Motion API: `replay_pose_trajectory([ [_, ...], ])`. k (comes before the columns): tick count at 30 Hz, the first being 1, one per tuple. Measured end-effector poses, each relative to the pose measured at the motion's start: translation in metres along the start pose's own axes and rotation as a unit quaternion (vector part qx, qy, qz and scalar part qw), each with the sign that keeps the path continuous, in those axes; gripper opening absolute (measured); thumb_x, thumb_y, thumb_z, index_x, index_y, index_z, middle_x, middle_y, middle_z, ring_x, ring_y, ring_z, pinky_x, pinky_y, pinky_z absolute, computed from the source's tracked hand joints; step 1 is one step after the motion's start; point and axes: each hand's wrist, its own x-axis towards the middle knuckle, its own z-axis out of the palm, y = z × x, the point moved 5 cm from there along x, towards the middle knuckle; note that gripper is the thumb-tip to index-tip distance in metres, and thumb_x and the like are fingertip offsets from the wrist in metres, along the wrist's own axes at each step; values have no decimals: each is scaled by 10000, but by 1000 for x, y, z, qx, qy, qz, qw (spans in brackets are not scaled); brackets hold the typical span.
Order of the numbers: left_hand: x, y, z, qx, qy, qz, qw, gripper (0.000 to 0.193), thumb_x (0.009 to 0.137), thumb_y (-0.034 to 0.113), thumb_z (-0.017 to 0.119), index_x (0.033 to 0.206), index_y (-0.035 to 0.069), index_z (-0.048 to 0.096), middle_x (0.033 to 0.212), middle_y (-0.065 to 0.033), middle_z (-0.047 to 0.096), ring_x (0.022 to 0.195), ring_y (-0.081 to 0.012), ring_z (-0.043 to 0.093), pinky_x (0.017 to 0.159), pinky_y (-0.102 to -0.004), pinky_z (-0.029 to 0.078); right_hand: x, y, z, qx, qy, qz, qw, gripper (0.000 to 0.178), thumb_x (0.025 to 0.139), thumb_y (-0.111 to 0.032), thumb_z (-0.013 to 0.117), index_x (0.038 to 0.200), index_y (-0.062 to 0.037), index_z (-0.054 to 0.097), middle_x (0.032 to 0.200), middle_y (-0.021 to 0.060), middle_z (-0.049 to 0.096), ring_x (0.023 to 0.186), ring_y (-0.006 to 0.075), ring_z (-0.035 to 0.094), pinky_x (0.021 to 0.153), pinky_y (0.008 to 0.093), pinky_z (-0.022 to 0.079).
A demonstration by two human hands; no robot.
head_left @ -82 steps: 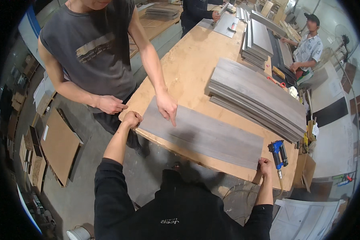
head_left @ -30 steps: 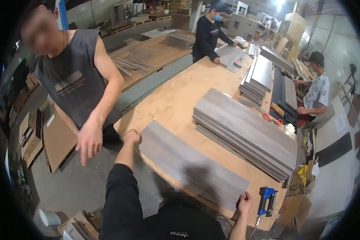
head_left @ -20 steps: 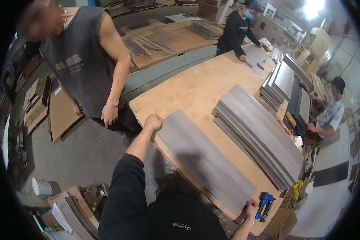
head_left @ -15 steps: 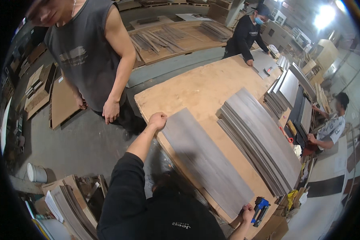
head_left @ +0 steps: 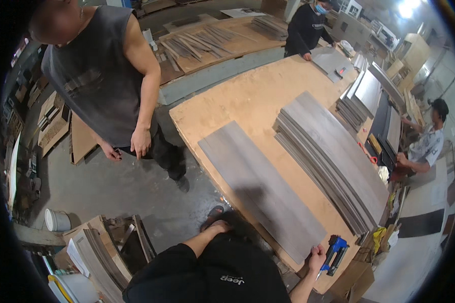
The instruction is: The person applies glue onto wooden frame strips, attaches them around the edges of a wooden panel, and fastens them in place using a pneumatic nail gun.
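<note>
A long grey wood-grain panel [head_left: 260, 187] lies flat along the near edge of the tan worktable [head_left: 222, 101]. My right hand [head_left: 317, 259] pinches the panel's near right corner with its fingertips. Close beside that hand, a blue and black staple gun [head_left: 334, 255] rests on the table. My left hand [head_left: 218, 228] is off the panel, low in front of my body beyond the table edge; its fingers are too small and blurred to read. A stack of similar grey panels [head_left: 333, 156] sits just beyond the single panel.
A person in a dark sleeveless top [head_left: 101, 76] stands at the left, near the table corner. Two co-workers are at the far side and right. Wood pieces [head_left: 93, 252] lean at lower left by a white bucket [head_left: 57, 220]. Red-handled scissors [head_left: 370, 154] lie past the stack.
My left hand has let go of the panel's far left corner and drawn back toward my body. My right hand stays at the near right corner. The view has shifted slightly.
</note>
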Motion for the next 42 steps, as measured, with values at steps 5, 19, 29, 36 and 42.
replay_pose_trajectory([
  [5, -26, 27, -45, -136, 113, -36, 984, 402, 935, 495, 584, 1170, 198, 717, 1348, -144, 615, 1352, -313, 480, 1149, -370, 345, -10, -17, 8, -83, 17, -13, 996, 400, 903, -89, 675, 1262, 73, 600, 895, 23, 637, 764, 92, 564, 682, 230, 462],
  [19, -100, 84, 55, 54, -33, -122, 990, 482, 923, 581, 543, 1313, 307, 622, 1358, -7, 640, 1311, -266, 554, 1121, -607, 302, -21, -17, 12, 48, -15, -8, 999, 335, 923, -71, 683, 1240, 29, 648, 876, -17, 656, 692, 48, 539, 624, 192, 439],
  [29, -158, 55, 77, -142, 108, -85, 980, 383, 915, 445, 644, 1129, 135, 712, 1130, -117, 729, 1100, -297, 673, 967, -396, 511, -30, -9, 11, 51, -23, 22, 998, 379, 925, -58, 661, 1283, 50, 601, 921, 20, 668, 742, 85, 599, 667, 218, 496],
  [36, -216, 31, 140, -255, 131, -90, 954, 420, 945, 436, 628, 1194, 102, 683, 1094, -98, 727, 1062, -255, 675, 948, -362, 499, -19, -4, 10, -15, -49, -90, 995, 461, 871, -47, 648, 1318, 37, 576, 1163, 167, 700, 1066, 225, 678, 944, 313, 523],
  [42, -264, 33, 181, -312, 76, -87, 943, 369, 964, 380, 656, 1199, 97, 690, 1035, -57, 719, 971, -163, 647, 922, -320, 493, 3, 14, 13, -3, -38, -6, 999, 496, 844, -107, 708, 1313, 16, 605, 1139, 144, 706, 1039, 211, 684, 919, 307, 528],
])
